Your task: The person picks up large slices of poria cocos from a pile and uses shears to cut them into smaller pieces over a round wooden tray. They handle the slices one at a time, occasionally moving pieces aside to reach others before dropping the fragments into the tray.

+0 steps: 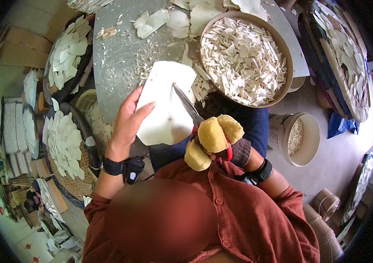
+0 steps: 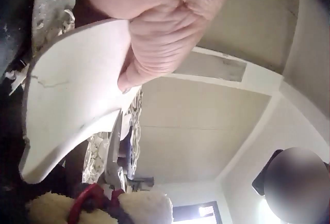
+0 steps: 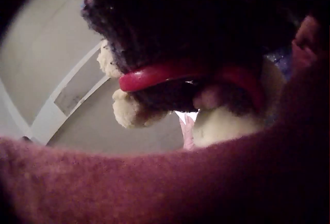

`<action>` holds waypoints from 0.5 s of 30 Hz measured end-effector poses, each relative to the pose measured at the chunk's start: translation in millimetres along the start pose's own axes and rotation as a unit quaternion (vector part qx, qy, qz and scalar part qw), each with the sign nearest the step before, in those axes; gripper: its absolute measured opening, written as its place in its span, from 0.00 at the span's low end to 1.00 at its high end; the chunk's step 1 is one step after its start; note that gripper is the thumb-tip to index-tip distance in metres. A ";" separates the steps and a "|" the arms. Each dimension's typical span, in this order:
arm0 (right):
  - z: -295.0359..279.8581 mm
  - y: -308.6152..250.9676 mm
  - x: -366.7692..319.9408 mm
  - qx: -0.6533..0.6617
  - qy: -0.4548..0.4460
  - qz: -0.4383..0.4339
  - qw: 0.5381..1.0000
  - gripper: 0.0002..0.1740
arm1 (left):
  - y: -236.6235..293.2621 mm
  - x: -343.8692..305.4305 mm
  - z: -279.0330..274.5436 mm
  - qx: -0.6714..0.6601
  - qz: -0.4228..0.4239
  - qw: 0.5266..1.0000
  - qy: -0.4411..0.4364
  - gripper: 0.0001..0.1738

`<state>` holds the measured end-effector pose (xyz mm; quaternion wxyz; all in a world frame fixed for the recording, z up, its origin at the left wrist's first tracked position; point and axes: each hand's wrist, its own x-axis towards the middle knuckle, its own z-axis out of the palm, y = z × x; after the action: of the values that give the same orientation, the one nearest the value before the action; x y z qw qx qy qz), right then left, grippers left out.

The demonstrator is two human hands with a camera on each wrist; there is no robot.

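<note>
My left hand point(image 1: 126, 125) grips a broad, thin white sheet point(image 1: 162, 98) by its left edge, thumb on top and the other fingers underneath. In the left wrist view the sheet point(image 2: 77, 84) looks curved, with a small crack line. My right hand point(image 1: 239, 152), in a dark knitted glove with thick yellow pads point(image 1: 213, 134) about the fingers, holds red-handled scissors point(image 1: 186, 104). One blade lies over the sheet's right part, its tip pointing away from me. The right wrist view is dark, with the red handle point(image 3: 154, 75) looped at the gloved fingers.
A wide round pan point(image 1: 289, 65) heaped with white strips stands on the grey table point(image 1: 116, 83), near loose sheets point(image 1: 151, 23) and crumbs. A white bucket point(image 1: 307, 151) with strips stands right. Baskets of pale sheets point(image 1: 66, 147) flank me on the left, another tray point(image 1: 342, 57) on the right.
</note>
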<state>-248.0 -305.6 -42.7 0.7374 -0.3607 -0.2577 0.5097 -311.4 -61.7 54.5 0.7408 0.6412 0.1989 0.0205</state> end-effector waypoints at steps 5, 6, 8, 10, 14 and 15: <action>22.1 -38.4 5.4 -0.118 -0.010 0.055 0.991 0.23 | -8.3 -3.5 12.3 -0.036 0.036 0.999 -0.004 0.26; 26.1 -46.3 7.5 -0.186 -0.013 0.055 0.981 0.24 | -8.1 -2.4 13.6 -0.041 0.038 0.998 -0.016 0.27; 29.4 -52.3 10.6 -0.274 -0.007 0.050 0.961 0.23 | -5.7 2.5 15.3 -0.049 0.042 0.997 -0.039 0.28; 30.5 -53.3 13.3 -0.314 0.012 0.042 0.948 0.19 | -5.0 8.1 23.9 -0.059 0.037 0.998 0.007 0.23; 30.7 -48.8 12.1 -0.234 -0.001 -0.027 0.972 0.08 | -14.3 16.5 27.7 -0.065 0.018 0.997 0.044 0.15; 32.5 -46.4 15.4 -0.235 0.010 -0.092 0.967 0.08 | -15.7 17.2 28.0 -0.061 0.026 0.997 0.050 0.14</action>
<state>-240.7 -292.6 14.1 0.6781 -0.5041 -0.3949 0.3606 -290.1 -85.9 37.6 0.7670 0.5980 0.2170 0.0838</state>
